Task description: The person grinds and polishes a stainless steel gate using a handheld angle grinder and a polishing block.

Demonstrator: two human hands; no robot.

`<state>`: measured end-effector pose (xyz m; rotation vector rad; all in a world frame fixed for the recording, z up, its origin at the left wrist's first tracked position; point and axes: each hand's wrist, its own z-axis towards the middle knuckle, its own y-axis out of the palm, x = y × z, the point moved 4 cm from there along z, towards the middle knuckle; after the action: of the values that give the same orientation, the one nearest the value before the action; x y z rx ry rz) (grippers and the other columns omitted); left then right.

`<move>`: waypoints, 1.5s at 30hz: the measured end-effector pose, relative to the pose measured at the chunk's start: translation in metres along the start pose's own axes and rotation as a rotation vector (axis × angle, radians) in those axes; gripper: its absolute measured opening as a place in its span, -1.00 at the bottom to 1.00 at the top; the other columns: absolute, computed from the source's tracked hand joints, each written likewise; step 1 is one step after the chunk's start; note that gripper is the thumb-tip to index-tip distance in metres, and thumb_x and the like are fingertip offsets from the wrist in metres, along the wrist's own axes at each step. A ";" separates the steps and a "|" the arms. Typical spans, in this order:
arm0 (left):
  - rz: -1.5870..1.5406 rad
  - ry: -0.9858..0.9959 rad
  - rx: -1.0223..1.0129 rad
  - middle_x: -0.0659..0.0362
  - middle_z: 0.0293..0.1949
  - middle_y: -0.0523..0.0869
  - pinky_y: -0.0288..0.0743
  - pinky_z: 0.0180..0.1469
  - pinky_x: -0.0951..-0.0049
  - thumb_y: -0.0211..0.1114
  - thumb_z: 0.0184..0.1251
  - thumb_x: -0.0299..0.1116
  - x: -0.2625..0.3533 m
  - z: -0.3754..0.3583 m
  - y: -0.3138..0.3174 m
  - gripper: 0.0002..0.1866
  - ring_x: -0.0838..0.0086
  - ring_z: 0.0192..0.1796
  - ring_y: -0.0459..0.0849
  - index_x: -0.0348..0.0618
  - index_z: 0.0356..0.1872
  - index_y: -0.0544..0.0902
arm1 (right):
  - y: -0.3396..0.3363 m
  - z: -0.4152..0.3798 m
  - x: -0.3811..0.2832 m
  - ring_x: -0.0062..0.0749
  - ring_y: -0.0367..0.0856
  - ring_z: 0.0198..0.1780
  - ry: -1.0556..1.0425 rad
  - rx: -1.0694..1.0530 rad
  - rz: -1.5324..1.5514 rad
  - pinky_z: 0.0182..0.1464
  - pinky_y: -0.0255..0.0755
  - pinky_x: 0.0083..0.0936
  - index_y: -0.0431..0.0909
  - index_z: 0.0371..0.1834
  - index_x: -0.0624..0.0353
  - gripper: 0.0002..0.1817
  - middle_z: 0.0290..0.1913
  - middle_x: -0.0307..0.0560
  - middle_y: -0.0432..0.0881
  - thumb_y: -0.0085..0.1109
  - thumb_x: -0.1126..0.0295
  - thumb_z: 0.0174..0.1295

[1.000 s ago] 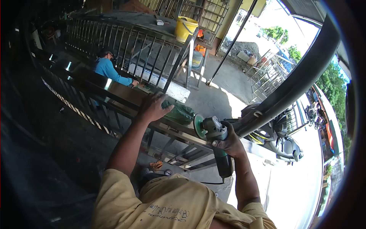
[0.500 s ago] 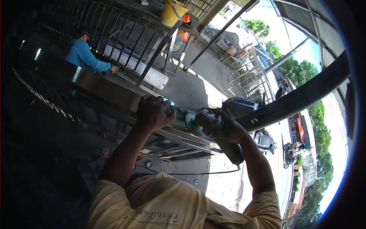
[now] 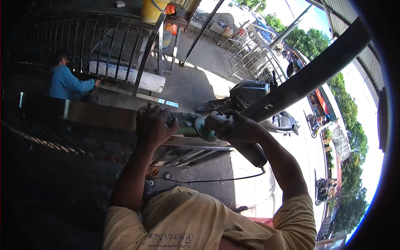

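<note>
My right hand (image 3: 241, 128) is wrapped around the head of an angle grinder (image 3: 251, 154), whose dark body slants down to the right. The grinder's round greenish disc (image 3: 204, 128) is at the end of a long metal bar (image 3: 104, 116), seemingly against it; the exact contact is hard to make out. My left hand (image 3: 153, 127) grips the bar just left of the disc, its fingers curled over the top and the thumb pointing right. A black cord (image 3: 208, 181) trails from the grinder's rear end toward the left.
A metal frame (image 3: 196, 156) lies under the bar. Beyond it, a person in a blue top (image 3: 68, 83) crouches by a barred railing (image 3: 104, 50) and a white cylinder (image 3: 129, 76). A yellow bucket (image 3: 153, 10), a motorcycle (image 3: 250, 91) and a thick dark post (image 3: 312, 71) stand around.
The camera view has turned, so the background has shifted left and the bar looks more level. Both hands keep their holds on the bar and the grinder.
</note>
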<state>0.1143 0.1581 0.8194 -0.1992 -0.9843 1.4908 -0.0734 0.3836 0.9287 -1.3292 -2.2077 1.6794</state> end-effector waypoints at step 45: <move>-0.422 0.322 -0.541 -0.08 -0.12 0.69 0.52 0.09 0.06 0.45 0.28 0.08 0.406 -0.118 0.174 -0.36 0.03 -0.01 0.69 -0.25 0.15 0.57 | 0.108 -0.224 0.383 -0.18 0.71 -0.15 -0.315 0.662 1.625 -0.09 0.67 -0.23 0.35 0.31 0.30 -0.09 -0.09 0.01 0.62 0.55 -0.11 0.08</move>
<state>-0.0219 0.5944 0.8018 -0.5645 -1.0670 0.7581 -0.1337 0.8069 0.7688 -2.8372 0.0360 2.5812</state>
